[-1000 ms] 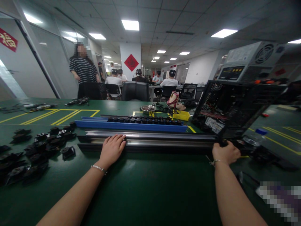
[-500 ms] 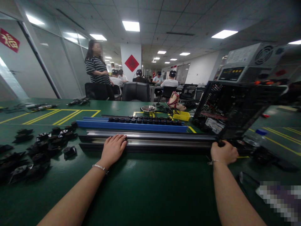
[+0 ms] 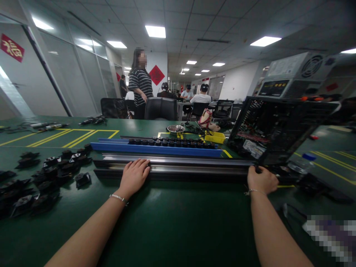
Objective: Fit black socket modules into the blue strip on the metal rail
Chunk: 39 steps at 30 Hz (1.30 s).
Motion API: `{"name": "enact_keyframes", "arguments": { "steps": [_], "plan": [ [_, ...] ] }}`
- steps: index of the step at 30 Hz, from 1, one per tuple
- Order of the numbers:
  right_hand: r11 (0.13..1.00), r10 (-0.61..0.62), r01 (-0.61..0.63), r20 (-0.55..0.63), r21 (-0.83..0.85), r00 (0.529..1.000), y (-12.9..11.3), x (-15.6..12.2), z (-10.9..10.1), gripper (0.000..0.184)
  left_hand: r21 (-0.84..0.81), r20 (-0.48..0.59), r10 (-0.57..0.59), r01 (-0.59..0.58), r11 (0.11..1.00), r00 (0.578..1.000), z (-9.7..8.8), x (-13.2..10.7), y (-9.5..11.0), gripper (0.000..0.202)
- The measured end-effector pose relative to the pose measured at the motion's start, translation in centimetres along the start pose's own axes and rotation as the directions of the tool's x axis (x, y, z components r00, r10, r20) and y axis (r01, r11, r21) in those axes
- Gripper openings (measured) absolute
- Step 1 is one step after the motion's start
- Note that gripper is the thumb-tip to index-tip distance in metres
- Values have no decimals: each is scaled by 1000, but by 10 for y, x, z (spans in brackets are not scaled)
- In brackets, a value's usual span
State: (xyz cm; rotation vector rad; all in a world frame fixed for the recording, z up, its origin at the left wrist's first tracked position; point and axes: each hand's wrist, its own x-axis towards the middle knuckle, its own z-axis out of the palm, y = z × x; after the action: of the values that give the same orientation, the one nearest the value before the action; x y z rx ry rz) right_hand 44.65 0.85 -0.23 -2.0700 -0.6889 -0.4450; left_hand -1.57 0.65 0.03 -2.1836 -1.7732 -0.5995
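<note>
A long metal rail (image 3: 189, 165), silver on top and dark below, lies across the green table (image 3: 172, 222) in front of me. My left hand (image 3: 134, 177) rests flat on its left part, fingers spread over the top. My right hand (image 3: 262, 180) is closed around the rail's right end. Just behind the rail lies a blue rail (image 3: 155, 149) with a row of small black parts (image 3: 172, 142) along it.
Several black plastic parts (image 3: 41, 178) lie scattered at the left. An open black computer case (image 3: 275, 128) stands at the right with a power supply (image 3: 294, 76) on top. A yellow bin (image 3: 214, 137) and a metal bowl (image 3: 175, 128) sit behind. A person in a striped shirt (image 3: 141, 87) stands beyond the table.
My right hand has shifted slightly left along the rail's end. The person in the striped shirt has walked from the left toward the centre behind the table.
</note>
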Motion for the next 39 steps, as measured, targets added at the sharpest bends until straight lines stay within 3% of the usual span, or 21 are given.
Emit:
{"name": "enact_keyframes", "arguments": {
  "steps": [14, 25, 39],
  "plan": [
    [998, -58, 59, 19, -22, 998, -5, -5, 4, 28, -5, -12, 8, -8, 1000, 1000, 1, 0, -1, 43],
    [992, -127, 127, 45, -1, 991, -9, -7, 3, 33, -8, -16, 10, -10, 1000, 1000, 0, 0, -1, 43],
    [937, -320, 302, 82, 177, 944, -7, -8, 11, 31, 11, 6, 4, -4, 1000, 1000, -1, -1, 0, 44]
  ]
}}
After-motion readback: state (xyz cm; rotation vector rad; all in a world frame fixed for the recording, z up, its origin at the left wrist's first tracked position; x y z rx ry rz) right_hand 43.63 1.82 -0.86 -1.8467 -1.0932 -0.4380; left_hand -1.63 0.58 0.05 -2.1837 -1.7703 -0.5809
